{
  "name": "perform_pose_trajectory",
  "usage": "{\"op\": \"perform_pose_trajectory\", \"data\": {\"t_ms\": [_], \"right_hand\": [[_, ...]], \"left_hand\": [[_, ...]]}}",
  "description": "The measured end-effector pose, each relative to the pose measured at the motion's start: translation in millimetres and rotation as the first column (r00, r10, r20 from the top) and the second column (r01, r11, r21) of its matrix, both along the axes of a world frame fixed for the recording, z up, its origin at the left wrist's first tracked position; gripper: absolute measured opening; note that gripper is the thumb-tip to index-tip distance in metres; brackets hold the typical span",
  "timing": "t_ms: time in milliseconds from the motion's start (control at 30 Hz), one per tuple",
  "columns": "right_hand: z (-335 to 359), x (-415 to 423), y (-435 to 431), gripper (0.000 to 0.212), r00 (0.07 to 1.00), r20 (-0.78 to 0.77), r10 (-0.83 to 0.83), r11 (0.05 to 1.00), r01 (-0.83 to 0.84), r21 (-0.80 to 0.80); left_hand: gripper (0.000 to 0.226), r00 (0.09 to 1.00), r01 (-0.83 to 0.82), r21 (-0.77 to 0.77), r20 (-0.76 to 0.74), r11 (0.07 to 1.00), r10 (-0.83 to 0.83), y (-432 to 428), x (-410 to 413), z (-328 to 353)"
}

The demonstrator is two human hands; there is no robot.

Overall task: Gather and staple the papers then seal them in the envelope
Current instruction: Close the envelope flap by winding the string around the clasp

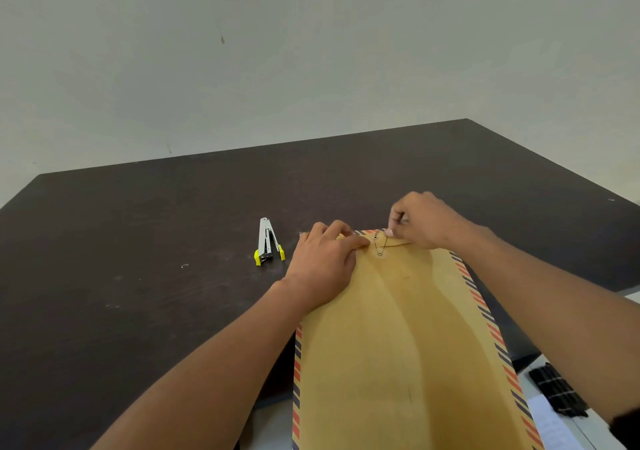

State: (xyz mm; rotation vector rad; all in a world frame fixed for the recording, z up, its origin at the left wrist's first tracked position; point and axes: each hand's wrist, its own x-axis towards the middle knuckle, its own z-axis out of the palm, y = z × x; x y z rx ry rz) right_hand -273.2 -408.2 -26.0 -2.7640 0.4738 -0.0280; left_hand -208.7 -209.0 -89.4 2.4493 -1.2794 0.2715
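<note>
Right hand [420, 221] pinches string [385, 240] at top of envelope [398, 345].
Left hand [322, 266] flat, fingers straight, pressing the envelope's top end; envelope lies on dark table [138, 241], near end overhanging the edge; stapler [268, 241] just left of it.

Matt, smooth paper on the long brown kraft envelope [398, 328], softly buckled, printed along its edges with flat red and blue stripes, plus a thin dark string [385, 241] and small round eyelets [380, 252] that look like metal. Bright, glossy metal on the small silver stapler [266, 240], tipped with yellow plastic, and thin wire in the tiny loose staple [184, 265]. Dull, faintly grained, scuffed wood look on the dark brown surface [138, 241]; matt, slightly stained paint on the pale grey-green wall [311, 51].
</note>
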Motion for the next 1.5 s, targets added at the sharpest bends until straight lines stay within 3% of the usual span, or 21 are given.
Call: {"op": "perform_pose_trajectory", "data": {"t_ms": [267,433,667,867,1033,1200,1333,1500], "right_hand": [[-2,21,2,0.012,0.999,-0.014,0.034,0.998,-0.033,0.052],[-1,28,10,0.015,0.994,-0.015,0.105,0.994,-0.104,0.031],[0,24,16,0.013,0.991,0.007,0.134,0.99,-0.134,0.042],[-3,23,38,0.013,0.992,-0.031,0.12,0.991,-0.121,-0.06],[-15,4,48,0.03,0.999,0.052,0.005,0.997,0.0,-0.082],[-36,-17,61,0.039,0.955,0.219,-0.198,0.979,0.206,-0.012],[-43,-37,77,0.025,0.962,0.253,-0.105,0.991,0.122,-0.052],[-48,-59,74,0.025,0.962,0.264,0.075,0.984,-0.029,-0.177]], "left_hand": [[0.021,0.999,0.019,-0.135,-0.033,0.991,-0.024,2,2,-3],[0.013,0.991,-0.049,-0.182,-0.129,0.982,0.026,5,1,0],[0.024,0.975,-0.11,-0.21,-0.212,0.971,0.065,5,0,4],[0.043,0.946,-0.168,-0.243,-0.312,0.955,0.087,5,1,6],[0.022,0.963,-0.146,-0.225,-0.256,0.963,0.086,7,3,5],[0.038,0.975,-0.107,-0.162,-0.209,0.981,0.072,4,2,2],[0.042,0.979,-0.095,-0.126,-0.193,0.987,0.069,5,3,3],[0.053,0.994,-0.023,-0.019,-0.107,1.0,0.021,4,1,6]]}}
